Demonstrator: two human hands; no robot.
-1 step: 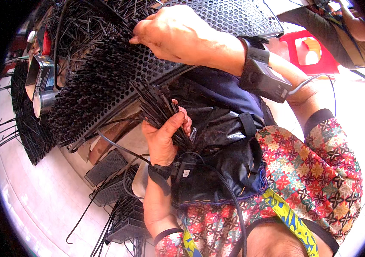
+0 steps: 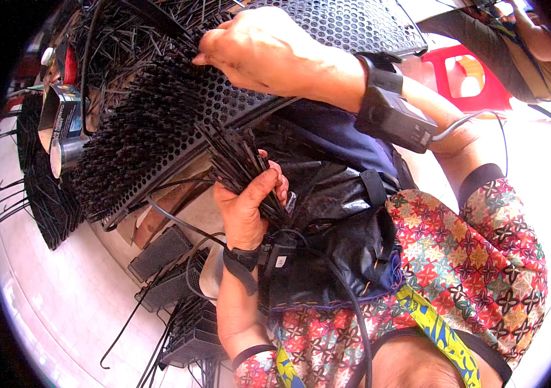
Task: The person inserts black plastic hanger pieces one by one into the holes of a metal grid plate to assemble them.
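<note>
My left hand (image 2: pixel 247 208) is closed around a bundle of thin black sticks (image 2: pixel 238 161), its thumb across them. The bundle slants up and left, beside the near edge of a black perforated board (image 2: pixel 346 29). Dense rows of similar upright sticks (image 2: pixel 136 132) stand in the holes over the board's left part. Over the board, at the far end of those rows, my right hand (image 2: pixel 259 52) has its fingers curled together in a pinch. What its fingertips hold, if anything, is hidden behind the hand and among the dark sticks.
Loose black sticks (image 2: pixel 123 42) lie heaped at the far left. Beside the board are an open box (image 2: pixel 68 116) and a metal can (image 2: pixel 65 157). Dark mesh baskets (image 2: pixel 188 339) stand on the floor below. A red stool (image 2: pixel 440 71) and another person's leg (image 2: pixel 476 39) appear far right.
My right hand and wrist have shifted very slightly to the left. My left hand and its bundle stay in place.
</note>
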